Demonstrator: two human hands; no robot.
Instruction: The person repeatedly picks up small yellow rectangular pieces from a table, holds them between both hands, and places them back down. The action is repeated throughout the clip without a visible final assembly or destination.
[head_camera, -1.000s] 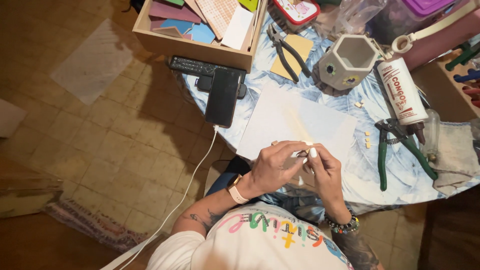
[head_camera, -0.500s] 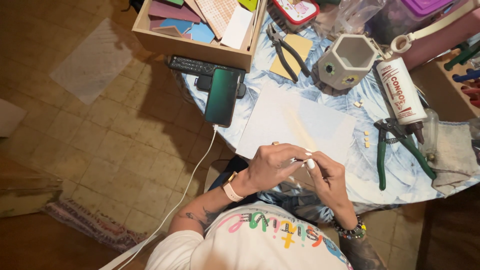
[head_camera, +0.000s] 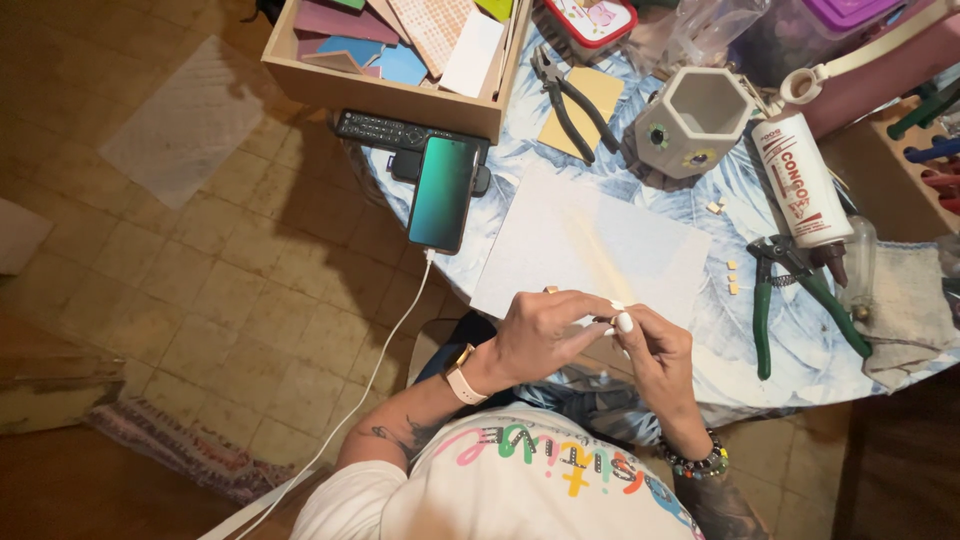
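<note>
Both hands together at tabletop (head_camera: 800, 370) edge, just below white sheet (head_camera: 590, 245); left hand (head_camera: 545, 335) and right hand (head_camera: 655, 350) pinch fingertips around something tiny, too small to identify; hands have drifted slightly toward body since a second ago, pinch unchanged; green-handled nippers (head_camera: 795, 290) and glue tube (head_camera: 805, 180) lie untouched at right.

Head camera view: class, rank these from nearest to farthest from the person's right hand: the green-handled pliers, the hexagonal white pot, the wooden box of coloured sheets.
1. Green-handled pliers: on the table, to the side of the right hand.
2. Hexagonal white pot: farther up the table, past the white sheet.
3. Wooden box of coloured sheets: farthest, at the table's far edge beyond the phone.
</note>
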